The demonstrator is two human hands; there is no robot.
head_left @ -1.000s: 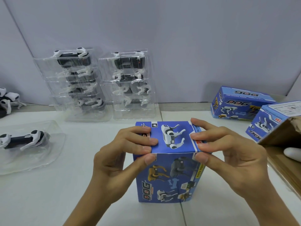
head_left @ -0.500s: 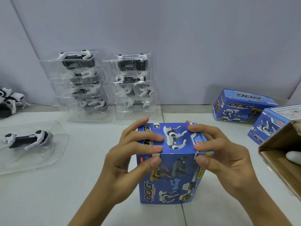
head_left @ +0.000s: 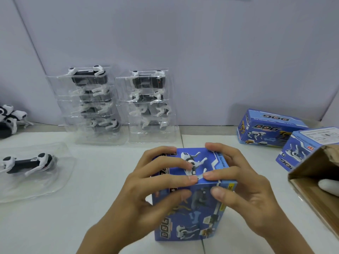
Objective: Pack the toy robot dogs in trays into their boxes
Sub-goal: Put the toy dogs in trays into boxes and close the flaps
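A blue toy-dog box [head_left: 194, 217] stands upright on the white table in front of me. My left hand [head_left: 146, 184] grips its top left side, fingers laid across the closed top flap, thumb on the front face. My right hand [head_left: 240, 187] grips the top right side the same way. The fingertips of both hands nearly meet on the flap. A black-and-white robot dog in a clear tray [head_left: 29, 164] lies at the left. Two stacks of trayed dogs [head_left: 95, 103] [head_left: 148, 103] lean against the back wall.
Two more blue boxes [head_left: 267, 129] [head_left: 302, 147] lie at the right rear. An open brown carton [head_left: 315, 182] sits at the right edge with something white inside. Loose robot dogs [head_left: 9, 118] sit at the far left.
Both hands slid further over the box top, fingertips moving inward until they nearly touch. The top flap now lies flat and closed under them.
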